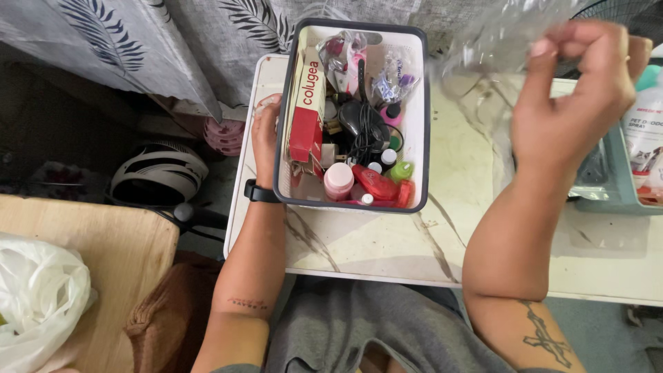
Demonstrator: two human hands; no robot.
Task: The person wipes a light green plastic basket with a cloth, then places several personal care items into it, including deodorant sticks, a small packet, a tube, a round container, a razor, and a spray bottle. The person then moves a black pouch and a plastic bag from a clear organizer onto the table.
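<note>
Left hand [265, 138] lies flat against outer wall of my dark-rimmed white plastic basket [416, 117] on marble-look table [387, 242], w/ bottles, tubes, black corded mouse [359, 119] inside. Right hand [577, 103], raised, pinches crinkled clear plastic bag [494, 38].

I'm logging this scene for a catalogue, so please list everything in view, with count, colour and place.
basket: one, white with dark rim, on the table, full of small items
red box: one, standing at the basket's left wall
computer mouse: one, black, corded, basket middle
pink-capped bottle: one, basket front
table: one, white marbled
clear plastic bag: one, raised at upper right
white plastic bag: one, lower left on a wooden surface
left hand: against the basket's left side, black wristband
right hand: gripping the clear plastic bag
</note>
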